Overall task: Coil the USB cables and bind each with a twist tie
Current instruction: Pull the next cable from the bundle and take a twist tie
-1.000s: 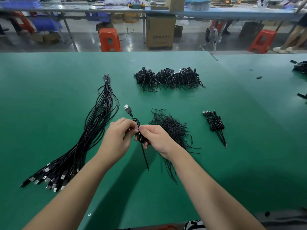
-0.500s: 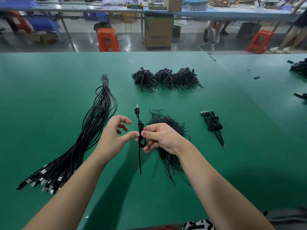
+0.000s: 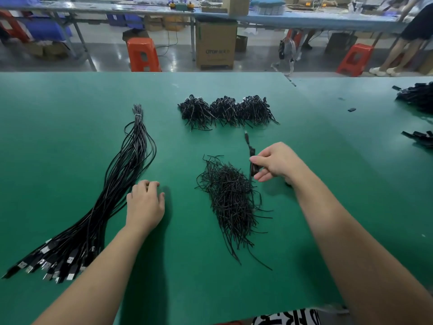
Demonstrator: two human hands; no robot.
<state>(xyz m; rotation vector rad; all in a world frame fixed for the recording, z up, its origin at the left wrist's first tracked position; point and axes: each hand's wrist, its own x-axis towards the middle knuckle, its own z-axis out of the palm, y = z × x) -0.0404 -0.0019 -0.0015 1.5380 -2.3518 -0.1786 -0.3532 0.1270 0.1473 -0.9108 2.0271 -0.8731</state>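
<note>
A wide green desk (image 3: 70, 137) fills the view. On its left lies a long bundle of straight black USB cables (image 3: 112, 191), plugs toward the viewer. Three heaps of bound cables (image 3: 225, 110) sit at the far centre. A loose pile of black twist ties (image 3: 230, 198) lies nearer. The left hand (image 3: 144, 204) rests on the desk beside the bundle, fingers loosely curled and holding nothing. The right hand (image 3: 277, 161) pinches a coiled cable (image 3: 252, 160) above the desk, just right of the ties.
</note>
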